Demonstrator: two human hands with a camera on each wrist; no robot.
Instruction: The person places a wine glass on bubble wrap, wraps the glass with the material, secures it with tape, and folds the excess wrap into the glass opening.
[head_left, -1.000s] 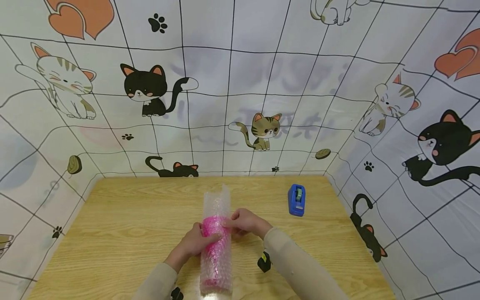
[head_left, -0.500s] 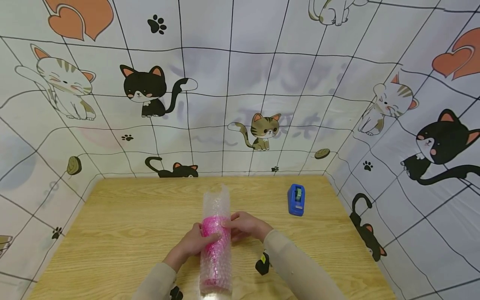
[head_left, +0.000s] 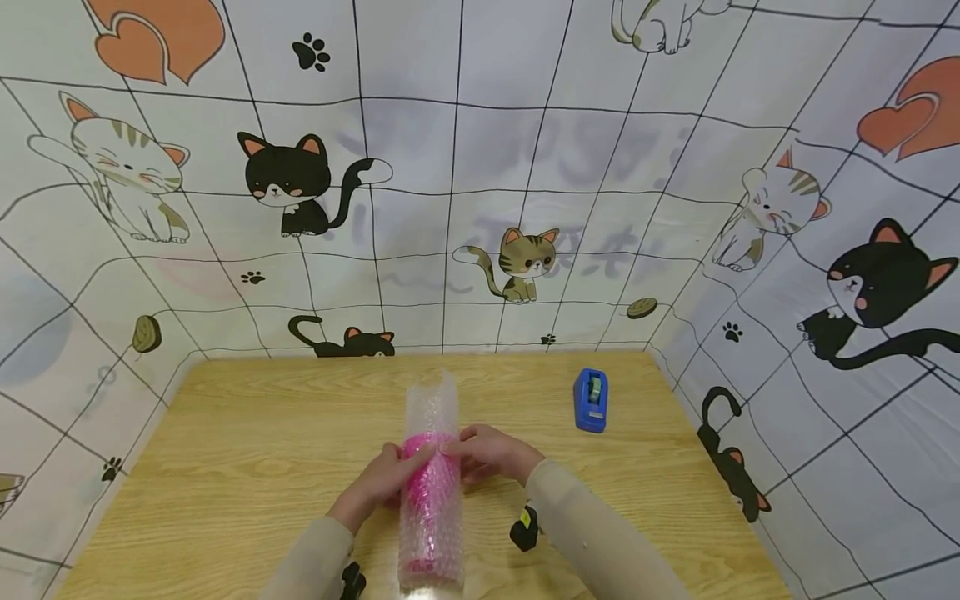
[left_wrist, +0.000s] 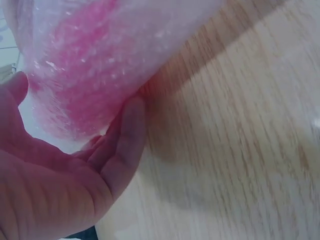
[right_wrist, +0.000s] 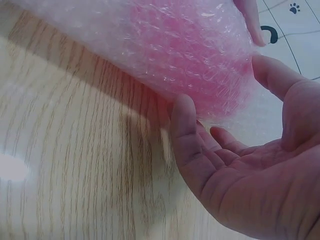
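Note:
A pink object wrapped in clear bubble wrap (head_left: 431, 517) lies as a long roll on the table, pointing away from me. Its far end is loose, flattened wrap with no pink inside. My left hand (head_left: 380, 481) grips the roll from the left, thumb on top and fingers curled against its lower side, as the left wrist view shows. From the right, my right hand (head_left: 495, 454) holds the same roll, its thumb on top near the left thumb. In the right wrist view its fingers (right_wrist: 184, 117) curl under the roll's edge. What the pink object is, I cannot tell.
A blue tape dispenser (head_left: 591, 402) with a roll of tape stands at the back right of the wooden table (head_left: 262, 433). Cloth walls (head_left: 420, 208) printed with cats enclose the table at the back and sides.
My left thumb has slid up the top of the roll, closer to the right thumb. The right hand keeps its hold, and the roll lies almost where it was.

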